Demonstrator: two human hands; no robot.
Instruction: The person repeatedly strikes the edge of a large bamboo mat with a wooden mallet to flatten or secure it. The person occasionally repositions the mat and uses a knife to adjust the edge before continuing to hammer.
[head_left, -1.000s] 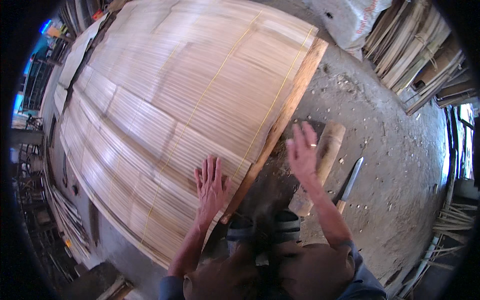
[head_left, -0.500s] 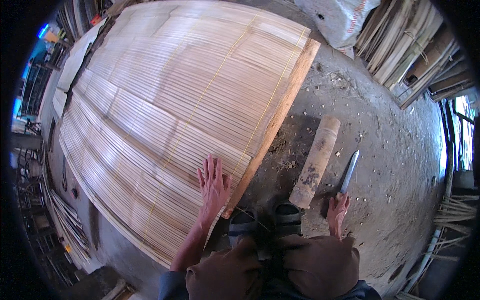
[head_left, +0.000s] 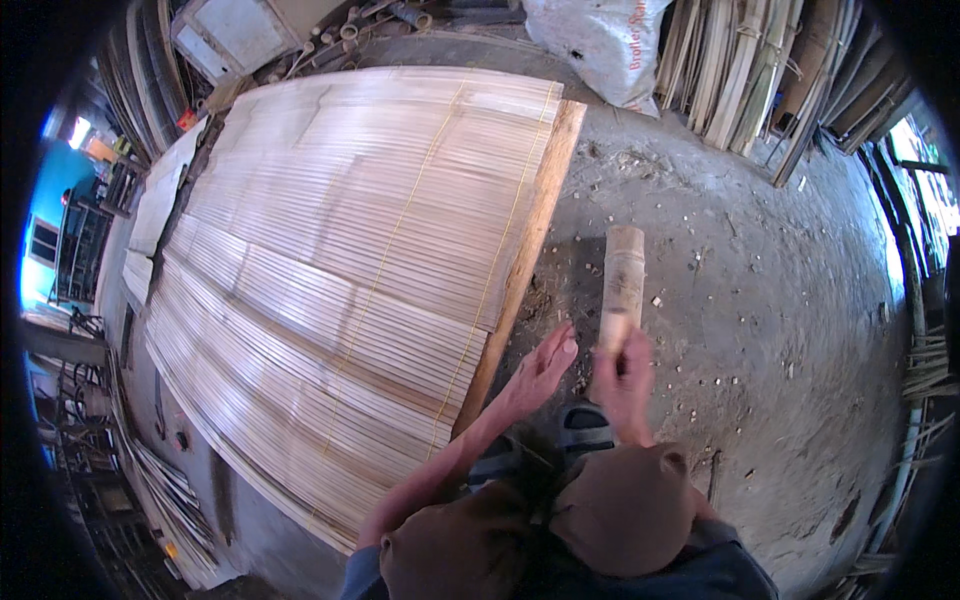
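Observation:
My right hand is closed, smeared by motion, over the near end of a thick bamboo piece on the floor. The pale, blurred handle of a knife seems to stick out of that fist; the blade cannot be made out. Just left of it hovers my left hand, fingers stretched out and nothing in them, between the bamboo and the slatted mat's edge. The large mat of pale thin slats, crossed by yellow cords, spreads to the left. A wooden beam runs along its right edge.
My sandalled feet stand close below the hands. Small chips lie scattered over the grey floor. A white sack and upright bamboo strips stand at the back right. Long strips lie at the far left.
My left hand has lifted off the mat and moved right toward the bamboo. My right hand has come left over the bamboo; the knife is gone from its floor spot. The view has shifted.

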